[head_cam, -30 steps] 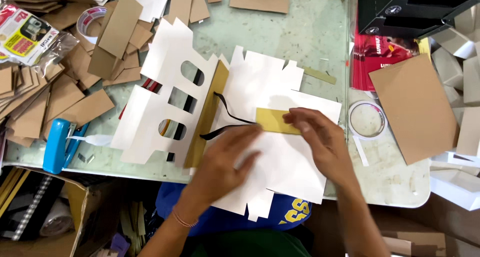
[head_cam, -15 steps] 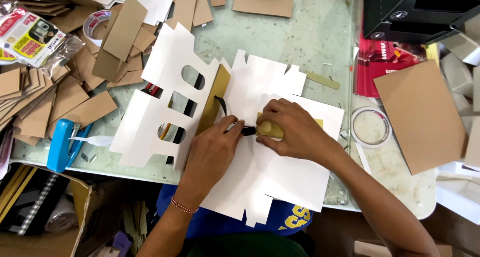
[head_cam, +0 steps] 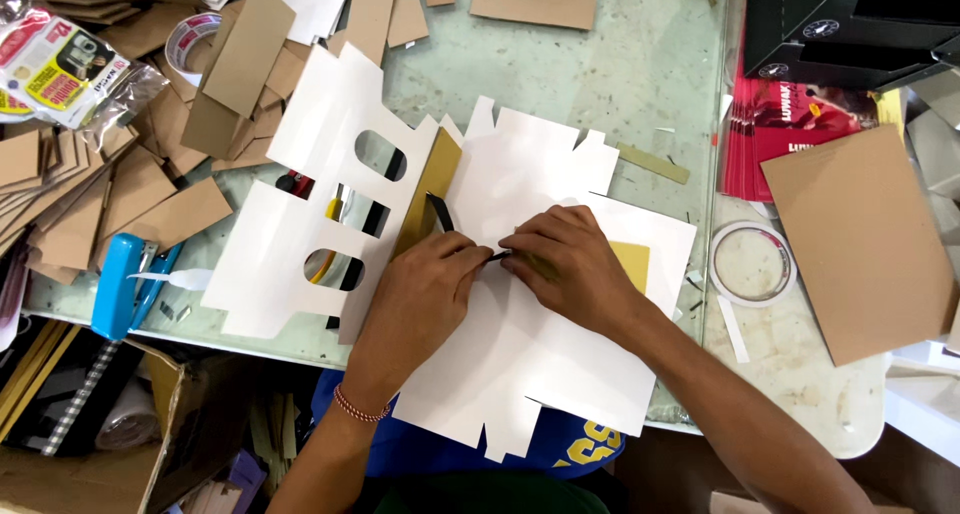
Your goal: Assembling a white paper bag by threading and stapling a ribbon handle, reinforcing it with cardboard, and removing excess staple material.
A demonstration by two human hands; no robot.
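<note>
A white die-cut card sheet [head_cam: 540, 354] lies flat on the glass table in front of me. My left hand [head_cam: 420, 299] and my right hand [head_cam: 570, 269] meet over its middle, fingertips pinching a narrow black ribbon [head_cam: 440, 214] that curls up to the left. Under my right hand lies a yellow-gold card strip [head_cam: 630, 264], mostly covered. A second white die-cut sheet with oval cut-outs [head_cam: 320, 184] lies to the left, with a gold card strip [head_cam: 430, 189] between the two sheets.
Brown cardboard pieces [head_cam: 140, 184] are piled at the left, with a blue stapler [head_cam: 118, 284] near the front edge. A tape roll [head_cam: 750, 264] and a large brown board [head_cam: 860, 244] lie at the right. Black boxes [head_cam: 850, 24] stand at the back right.
My right hand slid left over the yellow strip, covering most of it. Both hands have closed together on the black ribbon at the sheet's middle.
</note>
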